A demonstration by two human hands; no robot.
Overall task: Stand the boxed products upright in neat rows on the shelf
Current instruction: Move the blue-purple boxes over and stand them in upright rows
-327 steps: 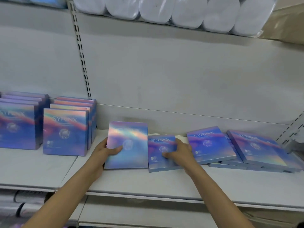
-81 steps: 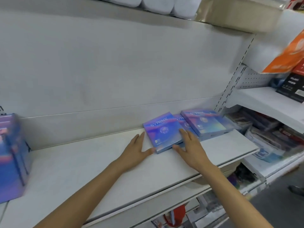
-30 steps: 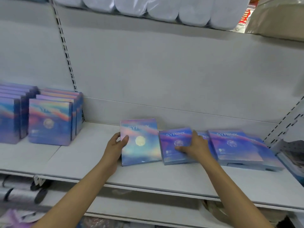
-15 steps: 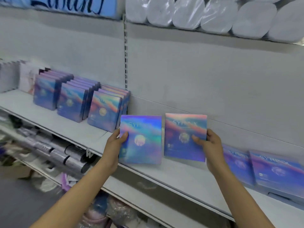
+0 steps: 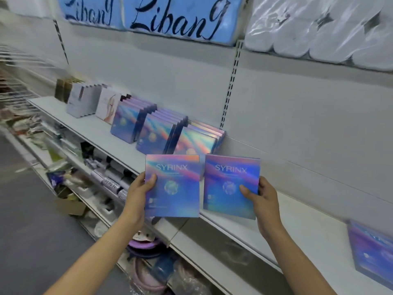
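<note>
Looking from left to right, I see first the pale boxes (image 5: 85, 103) standing at the far left of the white shelf (image 5: 102, 141), and beside them three upright rows of holographic boxes (image 5: 157, 133), their fronts turned toward the aisle. The row nearest to me leans close to the slotted upright (image 5: 228, 88) of the back wall.

In front of that row my left hand (image 5: 139, 194) holds one SYRINX box (image 5: 172, 185) upright in the air, above the front edge of the shelf. The thumb lies on the front face near the left edge, and the fingers are curled behind, so I cannot see them. Just beside it, not touching, my right hand (image 5: 262, 200) holds a second SYRINX box (image 5: 231, 186), also upright and tilted a little. Here the thumb presses on the front face near the right edge and the fingers wrap behind the box. Both boxes show the printed name and a round emblem.

At the far right, another box of the same kind (image 5: 371, 252) lies flat on the shelf, cut partly by the edge of the view. Above, blue packs with the word Libang (image 5: 174, 15) and wrapped white rolls (image 5: 319, 28) sit on the upper shelf.
</note>
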